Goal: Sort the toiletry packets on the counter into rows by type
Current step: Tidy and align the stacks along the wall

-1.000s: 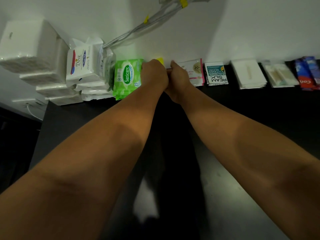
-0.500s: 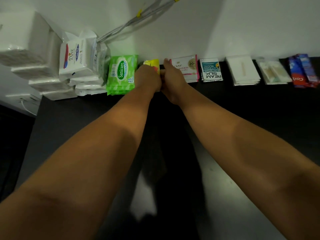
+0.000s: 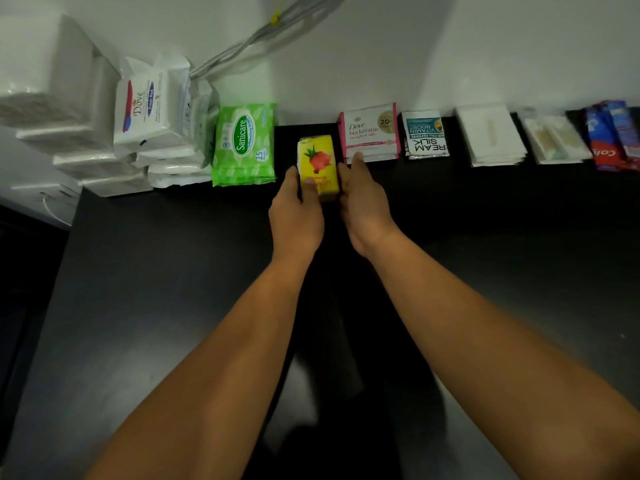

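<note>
Black counter (image 3: 173, 306) runs along a white wall (image 3: 415, 46), and most of the goods already stand in a line at the back: white tissue packs (image 3: 152, 105) piled at the left, a green wipes pack (image 3: 244, 143), pink-edged sachets (image 3: 369, 133), teal-and-black sachets (image 3: 425, 135), a stack of plain white packets (image 3: 490, 136) and red-and-blue toothpaste tubes (image 3: 611, 136) at the far right. The yellow packet (image 3: 318, 161) sits in the gap between the green wipes pack and the pink-edged sachets, a little nearer the person than the row. Whether its far end rests on the counter cannot be told. The left hand (image 3: 296, 216) grasps it, thumb laid across its printed face and fingers along its left edge. The right hand (image 3: 363, 202) lies against its right edge with fairly straight fingers, pressing rather than wrapping, one fingertip reaching the lower edge of the pink-edged sachets. The packet looks light and soft, probably with a glossy film wrapper that may slip, so a hold on both long sides should keep it square as it is set into the gap. Squeezing hard would likely only crumple it.
</note>
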The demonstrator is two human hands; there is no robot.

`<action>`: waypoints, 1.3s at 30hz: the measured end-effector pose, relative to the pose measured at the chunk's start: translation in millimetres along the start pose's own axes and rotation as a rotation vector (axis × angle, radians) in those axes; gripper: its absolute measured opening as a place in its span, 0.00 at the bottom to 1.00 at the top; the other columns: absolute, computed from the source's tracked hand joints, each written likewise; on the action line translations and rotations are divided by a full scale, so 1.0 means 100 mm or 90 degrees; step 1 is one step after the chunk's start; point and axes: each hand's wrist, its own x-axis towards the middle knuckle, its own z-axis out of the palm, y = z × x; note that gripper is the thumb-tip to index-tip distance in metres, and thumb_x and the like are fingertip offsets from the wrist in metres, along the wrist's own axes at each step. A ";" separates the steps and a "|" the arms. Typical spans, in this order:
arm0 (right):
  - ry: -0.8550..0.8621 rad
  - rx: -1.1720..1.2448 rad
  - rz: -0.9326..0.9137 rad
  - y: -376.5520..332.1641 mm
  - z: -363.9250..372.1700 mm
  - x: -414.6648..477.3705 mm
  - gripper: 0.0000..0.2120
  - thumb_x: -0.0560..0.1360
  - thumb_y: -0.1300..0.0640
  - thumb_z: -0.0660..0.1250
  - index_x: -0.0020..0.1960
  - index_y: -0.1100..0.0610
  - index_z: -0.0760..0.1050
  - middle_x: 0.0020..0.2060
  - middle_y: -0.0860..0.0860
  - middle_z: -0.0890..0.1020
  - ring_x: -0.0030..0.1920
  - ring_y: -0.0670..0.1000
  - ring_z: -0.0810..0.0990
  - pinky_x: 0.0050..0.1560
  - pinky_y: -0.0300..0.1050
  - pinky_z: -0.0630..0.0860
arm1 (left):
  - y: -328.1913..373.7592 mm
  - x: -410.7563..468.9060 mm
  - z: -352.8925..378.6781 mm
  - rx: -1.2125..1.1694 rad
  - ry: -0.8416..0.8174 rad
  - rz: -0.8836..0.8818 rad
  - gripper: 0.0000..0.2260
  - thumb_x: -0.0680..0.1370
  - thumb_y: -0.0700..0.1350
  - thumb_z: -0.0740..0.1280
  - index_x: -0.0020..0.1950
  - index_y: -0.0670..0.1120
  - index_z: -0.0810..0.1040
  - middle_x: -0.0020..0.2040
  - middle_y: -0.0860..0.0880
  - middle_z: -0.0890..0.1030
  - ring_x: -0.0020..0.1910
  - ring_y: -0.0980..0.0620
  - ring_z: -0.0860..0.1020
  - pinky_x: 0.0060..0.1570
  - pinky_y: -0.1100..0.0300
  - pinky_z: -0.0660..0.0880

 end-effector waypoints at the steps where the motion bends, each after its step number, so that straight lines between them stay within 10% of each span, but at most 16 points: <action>1: -0.008 0.004 -0.003 0.00 0.02 0.00 0.28 0.84 0.42 0.47 0.62 0.57 0.79 0.57 0.56 0.84 0.61 0.50 0.80 0.70 0.49 0.69 | 0.00 0.01 0.02 -0.014 0.006 0.006 0.13 0.84 0.46 0.58 0.66 0.46 0.76 0.56 0.49 0.83 0.57 0.52 0.80 0.62 0.50 0.76; 21: 0.042 -0.050 -0.063 -0.35 0.22 0.55 0.28 0.84 0.43 0.49 0.61 0.61 0.80 0.56 0.58 0.84 0.58 0.54 0.82 0.66 0.52 0.75 | 0.22 0.62 0.22 -0.006 0.036 0.010 0.12 0.84 0.46 0.57 0.58 0.41 0.76 0.48 0.48 0.81 0.48 0.48 0.79 0.52 0.52 0.75; 27: 0.069 -0.023 -0.163 -0.27 0.19 0.37 0.21 0.85 0.48 0.51 0.52 0.54 0.82 0.51 0.51 0.86 0.56 0.48 0.83 0.66 0.50 0.74 | 0.05 0.23 0.07 0.013 -0.014 -0.008 0.22 0.85 0.50 0.57 0.76 0.39 0.66 0.71 0.42 0.74 0.72 0.48 0.70 0.67 0.65 0.65; 30: 0.171 -0.054 -0.233 -0.10 0.23 0.16 0.15 0.83 0.52 0.55 0.55 0.53 0.81 0.55 0.49 0.83 0.62 0.47 0.79 0.68 0.47 0.71 | -0.08 -0.08 -0.14 0.028 0.080 0.027 0.16 0.81 0.42 0.62 0.69 0.43 0.77 0.63 0.48 0.81 0.62 0.61 0.76 0.55 0.81 0.63; 34: 0.204 -0.208 -0.271 0.19 0.43 -0.16 0.11 0.81 0.57 0.60 0.54 0.55 0.81 0.44 0.43 0.83 0.47 0.33 0.79 0.51 0.26 0.71 | -0.25 -0.27 -0.48 -0.041 0.248 0.059 0.13 0.74 0.35 0.62 0.55 0.43 0.81 0.49 0.51 0.83 0.49 0.60 0.80 0.53 0.70 0.73; 39: 0.091 -0.256 -0.174 0.35 0.74 -0.14 0.23 0.81 0.51 0.61 0.74 0.57 0.68 0.71 0.50 0.74 0.68 0.41 0.70 0.64 0.29 0.65 | -0.35 -0.02 -0.77 -0.067 0.245 -0.011 0.15 0.81 0.46 0.63 0.67 0.44 0.75 0.61 0.50 0.80 0.60 0.56 0.77 0.63 0.61 0.73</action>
